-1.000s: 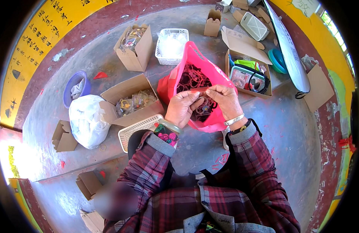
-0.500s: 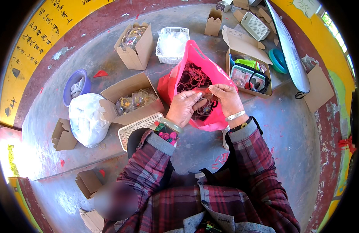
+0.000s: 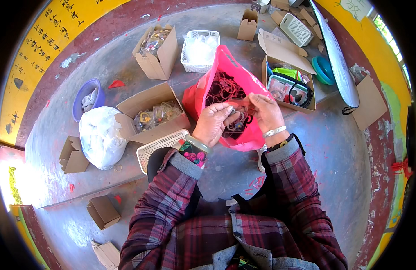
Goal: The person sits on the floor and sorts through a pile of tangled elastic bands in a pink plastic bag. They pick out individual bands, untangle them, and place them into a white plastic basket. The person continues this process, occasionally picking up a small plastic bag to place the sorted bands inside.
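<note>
Over the mouth of a bright pink bag (image 3: 253,74), both hands are closed on what looks like a small clear plastic bag (image 3: 239,105). My left hand (image 3: 212,122) pinches its left side between thumb and fingers. My right hand (image 3: 267,113) grips the other side by the upper edge. The small bag is see-through, and whether anything lies inside it I cannot make out. Below the hands, the pink bag holds a tangle of dark red and black cords or bands (image 3: 225,88). My fingers hide part of those contents.
Left of the pink bag stands an open cardboard box (image 3: 145,101) of small bagged items, with a cream basket (image 3: 156,146) beside my left knee. A white basket (image 3: 196,68) and a taller carton (image 3: 157,67) stand behind. At the right is an open box (image 3: 287,58) of mixed items.
My right hand has shifted slightly right and up, away from my left hand. More of the clear plastic now shows stretched between them.
</note>
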The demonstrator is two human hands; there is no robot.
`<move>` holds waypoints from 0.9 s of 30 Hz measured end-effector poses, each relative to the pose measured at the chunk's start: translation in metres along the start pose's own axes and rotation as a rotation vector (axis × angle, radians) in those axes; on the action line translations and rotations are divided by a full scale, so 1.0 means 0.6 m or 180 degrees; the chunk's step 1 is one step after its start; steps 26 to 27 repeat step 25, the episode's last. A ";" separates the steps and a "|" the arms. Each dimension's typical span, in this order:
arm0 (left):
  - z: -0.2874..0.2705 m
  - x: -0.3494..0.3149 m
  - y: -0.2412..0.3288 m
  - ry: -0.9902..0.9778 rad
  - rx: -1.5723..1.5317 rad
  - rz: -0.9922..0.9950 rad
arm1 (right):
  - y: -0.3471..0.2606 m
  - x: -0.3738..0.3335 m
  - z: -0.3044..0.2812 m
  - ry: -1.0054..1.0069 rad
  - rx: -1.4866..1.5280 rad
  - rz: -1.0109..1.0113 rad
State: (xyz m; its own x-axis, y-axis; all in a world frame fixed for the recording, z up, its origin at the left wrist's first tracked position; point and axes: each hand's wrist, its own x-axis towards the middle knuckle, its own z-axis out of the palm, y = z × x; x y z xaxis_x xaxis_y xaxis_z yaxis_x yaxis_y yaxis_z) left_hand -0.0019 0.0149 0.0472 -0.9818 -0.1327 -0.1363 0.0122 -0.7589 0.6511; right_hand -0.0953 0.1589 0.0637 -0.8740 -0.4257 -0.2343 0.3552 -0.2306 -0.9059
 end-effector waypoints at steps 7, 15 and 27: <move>-0.017 0.003 -0.009 0.0095 0.0310 0.0020 | -0.037 -0.041 0.038 0.0198 -0.3055 -0.3269; -0.020 0.014 -0.023 0.0056 0.1401 0.0122 | 0.017 -0.046 0.050 -0.0380 -0.4767 -0.3567; -0.006 0.002 -0.024 0.0184 0.2676 0.0414 | 0.005 -0.064 0.045 -0.0178 -0.5157 -0.3400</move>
